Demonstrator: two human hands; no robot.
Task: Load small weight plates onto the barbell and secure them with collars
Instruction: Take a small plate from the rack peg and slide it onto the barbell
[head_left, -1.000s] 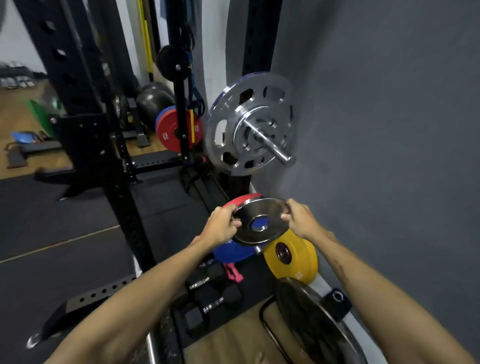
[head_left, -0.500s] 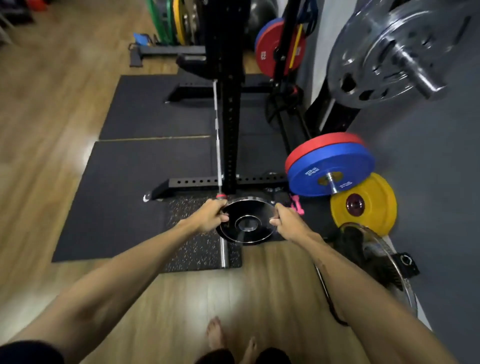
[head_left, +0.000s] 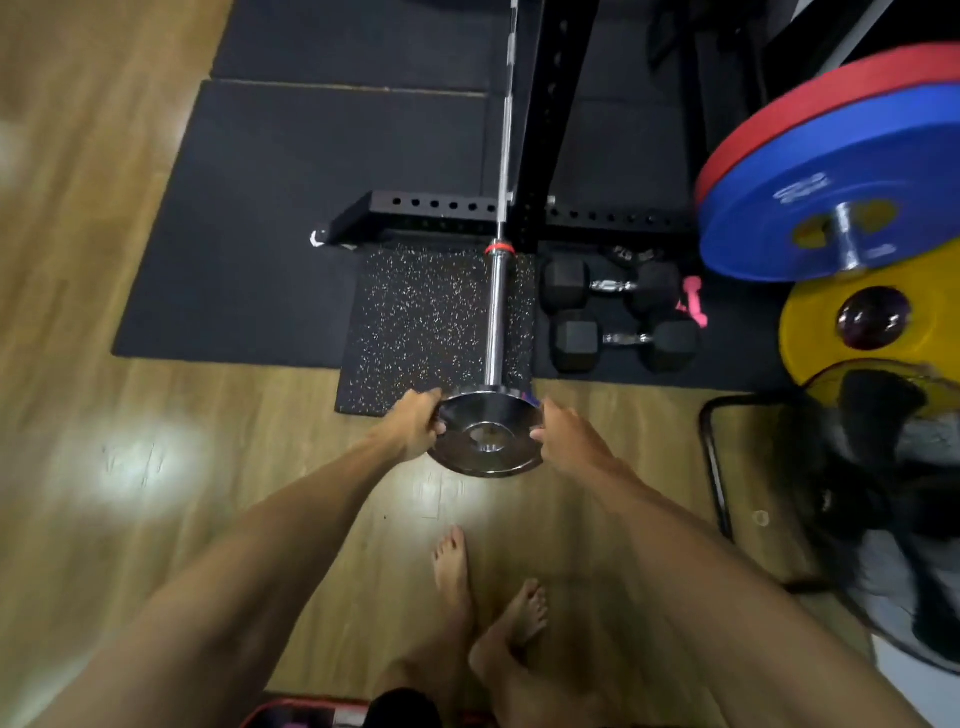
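I hold a small chrome weight plate (head_left: 488, 436) with both hands, just in front of the near end of the barbell sleeve (head_left: 495, 317). My left hand (head_left: 415, 423) grips the plate's left rim and my right hand (head_left: 563, 431) grips its right rim. The plate's centre hole faces me and sits roughly in line with the sleeve's tip, which the plate hides. The barbell runs away from me on the floor, over a speckled mat (head_left: 415, 322), with a red ring (head_left: 500, 249) at its shoulder. No collar is in view.
Two black hex dumbbells (head_left: 623, 338) lie right of the sleeve. Blue and red bumper plates (head_left: 810, 171) and a yellow plate (head_left: 826, 343) stand at right, with a floor fan (head_left: 857, 467) below them. The black rack base (head_left: 447, 208) crosses behind. My bare feet (head_left: 488, 597) stand on wooden floor.
The view swung down from the wall-mounted plates to the floor. Both hands carried the chrome plate down to the end of the barbell sleeve.
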